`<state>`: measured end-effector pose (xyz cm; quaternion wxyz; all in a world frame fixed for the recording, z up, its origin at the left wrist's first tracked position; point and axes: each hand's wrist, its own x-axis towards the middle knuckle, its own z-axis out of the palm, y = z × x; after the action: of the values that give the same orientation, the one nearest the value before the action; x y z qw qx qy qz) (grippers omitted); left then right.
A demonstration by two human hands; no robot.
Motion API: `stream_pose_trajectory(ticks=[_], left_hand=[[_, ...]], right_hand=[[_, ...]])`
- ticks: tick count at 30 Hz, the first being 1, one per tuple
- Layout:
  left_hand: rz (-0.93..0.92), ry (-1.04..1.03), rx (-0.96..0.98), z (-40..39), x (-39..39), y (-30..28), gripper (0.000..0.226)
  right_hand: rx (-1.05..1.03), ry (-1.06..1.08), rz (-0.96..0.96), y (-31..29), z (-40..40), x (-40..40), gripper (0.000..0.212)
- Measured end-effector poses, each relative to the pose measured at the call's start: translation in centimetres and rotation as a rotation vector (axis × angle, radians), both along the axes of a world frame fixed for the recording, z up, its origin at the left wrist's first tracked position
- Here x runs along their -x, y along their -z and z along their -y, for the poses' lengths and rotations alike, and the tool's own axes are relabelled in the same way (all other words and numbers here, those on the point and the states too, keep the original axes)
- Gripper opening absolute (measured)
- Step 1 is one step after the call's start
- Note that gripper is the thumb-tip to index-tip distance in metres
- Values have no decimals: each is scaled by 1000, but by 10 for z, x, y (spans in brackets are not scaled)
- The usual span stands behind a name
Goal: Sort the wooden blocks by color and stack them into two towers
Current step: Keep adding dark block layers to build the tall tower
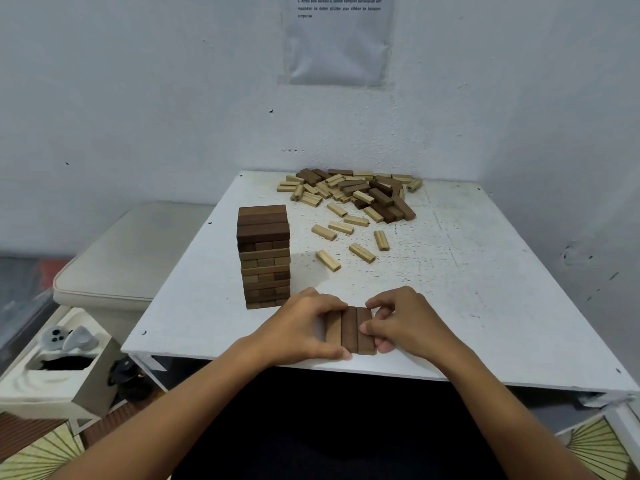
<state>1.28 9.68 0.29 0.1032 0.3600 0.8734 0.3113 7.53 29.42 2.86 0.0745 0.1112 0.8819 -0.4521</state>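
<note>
Left hand (pixel 304 327) and right hand (pixel 403 322) clamp three dark blocks (pixel 350 330) between them; beside dark tower (pixel 264 255). Mixed block pile (pixel 349 192) beyond tower.

White table (pixel 467 289), speckled top, centre of the frame. Printed paper sheet (pixel 337 39) fixed to the white wall (pixel 138 98), top centre. Pale cushioned seat (pixel 131 251) at mid left. Open box (pixel 65 372) with small grey items, lower left. Fan-patterned mat (pixel 601 452), lower right corner.
</note>
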Motion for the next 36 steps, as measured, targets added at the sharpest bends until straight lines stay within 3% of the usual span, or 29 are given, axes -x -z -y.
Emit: stream_pose_trajectory(ticks=[21,25,31,34,36], left_hand=[[-7,22,67,-1,-5,-4,77],[-43,-3,50,-1,-7,-1,81],[3,-108,-207,-6,-20,0,60],[117,-171,-338,-13,-29,-1,54],[228,-204,-441,-20,-36,-2,63]], right_hand=[[-69,-11,-22,0,1,0,46],[-103,21,-74,2,1,-1,38],[-68,152,-273,7,4,-1,17],[129,245,-370,13,15,-3,22],[306,273,-392,17,25,-4,32]])
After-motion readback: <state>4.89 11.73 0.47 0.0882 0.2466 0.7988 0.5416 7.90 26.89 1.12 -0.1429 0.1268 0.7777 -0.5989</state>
